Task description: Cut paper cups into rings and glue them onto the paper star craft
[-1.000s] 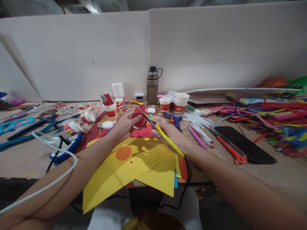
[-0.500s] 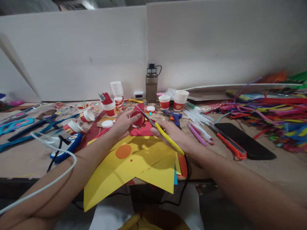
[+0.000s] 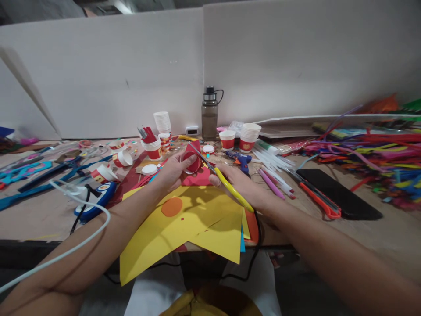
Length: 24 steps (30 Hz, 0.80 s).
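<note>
My left hand (image 3: 174, 170) is closed on a piece of red paper (image 3: 194, 145), its thumb pressing on a round, dark red part with a pale lower rim. Whether that round part is a separate disc I cannot tell. My right hand (image 3: 230, 177) grips scissors with yellow handles (image 3: 238, 197). Their metal blades (image 3: 199, 152) point up and left, across the edge of the red paper. More red paper (image 3: 197, 180) lies beneath the hands. Under my forearms, yellow sheets (image 3: 148, 239) overhang the table's front edge, with an orange paper disc (image 3: 171, 206) on them.
Paper cups (image 3: 227, 140) and a water bottle (image 3: 209, 118) stand at the back. To the right lie a glue gun (image 3: 243, 163), a red box cutter (image 3: 320, 199), a black phone (image 3: 342, 195) and pipe cleaners (image 3: 371, 153). A white cable (image 3: 98, 226) crosses my left forearm.
The view has turned slightly left, so things appear a little farther right. Both hands, the red paper and the scissors keep nearly the same pose.
</note>
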Tool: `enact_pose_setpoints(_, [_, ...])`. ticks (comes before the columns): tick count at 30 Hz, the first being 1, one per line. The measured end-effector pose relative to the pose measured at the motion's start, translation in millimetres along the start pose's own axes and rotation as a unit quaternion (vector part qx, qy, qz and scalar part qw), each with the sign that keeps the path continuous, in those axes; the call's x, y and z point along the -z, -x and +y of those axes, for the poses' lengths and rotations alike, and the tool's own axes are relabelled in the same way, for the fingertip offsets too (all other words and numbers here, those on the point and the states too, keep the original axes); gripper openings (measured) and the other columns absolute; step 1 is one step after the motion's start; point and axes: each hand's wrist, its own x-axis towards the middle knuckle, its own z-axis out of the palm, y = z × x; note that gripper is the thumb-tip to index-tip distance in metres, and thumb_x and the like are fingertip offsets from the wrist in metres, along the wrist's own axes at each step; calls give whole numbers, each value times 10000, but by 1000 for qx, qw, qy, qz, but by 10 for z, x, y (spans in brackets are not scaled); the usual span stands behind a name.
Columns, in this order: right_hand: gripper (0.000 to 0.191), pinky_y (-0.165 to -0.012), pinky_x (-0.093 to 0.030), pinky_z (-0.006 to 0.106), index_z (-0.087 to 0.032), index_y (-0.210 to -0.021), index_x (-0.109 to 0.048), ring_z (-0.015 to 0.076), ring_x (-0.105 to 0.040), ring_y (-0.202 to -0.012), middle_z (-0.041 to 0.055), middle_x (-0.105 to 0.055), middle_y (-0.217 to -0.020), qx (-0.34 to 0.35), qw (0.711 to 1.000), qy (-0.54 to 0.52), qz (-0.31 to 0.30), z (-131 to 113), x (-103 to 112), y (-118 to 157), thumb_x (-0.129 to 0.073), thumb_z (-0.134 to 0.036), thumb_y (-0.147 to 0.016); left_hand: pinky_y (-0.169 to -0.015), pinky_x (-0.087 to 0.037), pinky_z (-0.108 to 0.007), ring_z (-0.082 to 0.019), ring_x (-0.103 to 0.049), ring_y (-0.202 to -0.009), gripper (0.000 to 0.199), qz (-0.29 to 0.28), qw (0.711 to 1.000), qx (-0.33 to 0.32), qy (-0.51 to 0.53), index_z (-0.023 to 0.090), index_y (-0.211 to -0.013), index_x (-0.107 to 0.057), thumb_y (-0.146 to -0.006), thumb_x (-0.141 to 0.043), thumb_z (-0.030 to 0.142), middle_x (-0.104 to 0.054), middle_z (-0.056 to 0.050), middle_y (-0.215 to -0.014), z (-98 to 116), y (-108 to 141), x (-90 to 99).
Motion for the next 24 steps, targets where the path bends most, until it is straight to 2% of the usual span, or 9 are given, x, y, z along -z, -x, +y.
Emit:
enact_pose_setpoints(7, [361,-736,-400,298,-186,-829,-530,177,-535,-822,48,-610,-913,3,1000,-14,0,31,11,-3,-465,-534,-898,-461,-483,-202,-130,-640,-591,324,17,1000,3,11,139,-867,-600,-676,-795,313,-663,-14,-711,20,-6,-16])
enact_pose_setpoints(13, [336,-734,-407,311,-187,-894,-563,189,-553,-824,43,-618,-910,1,1000,7,-4,72,25,-11,-493,-516,-894,-483,-482,-184,-121,-653,-578,345,76,997,-27,-2,155,-846,-578,-648,-813,312,-662,8,-687,62,-47,57])
enact_pose_setpoints(19, [391,-672,-394,291,-188,-864,-561,164,-515,-735,30,-597,-826,4,1000,10,2,53,21,-17,-449,-561,-897,-482,-490,-203,-133,-653,-579,364,40,999,-24,-16,145,-919,-607,-671,-795,333,-677,-14,-719,12,-4,-25])
enact_pose_setpoints(24, [422,-655,-377,281,-189,-805,-518,157,-495,-719,29,-584,-815,6,1000,11,1,47,14,-18,-430,-592,-890,-491,-502,-214,-137,-652,-593,385,45,999,-12,-6,143,-943,-608,-663,-803,321,-682,-20,-743,4,29,-94])
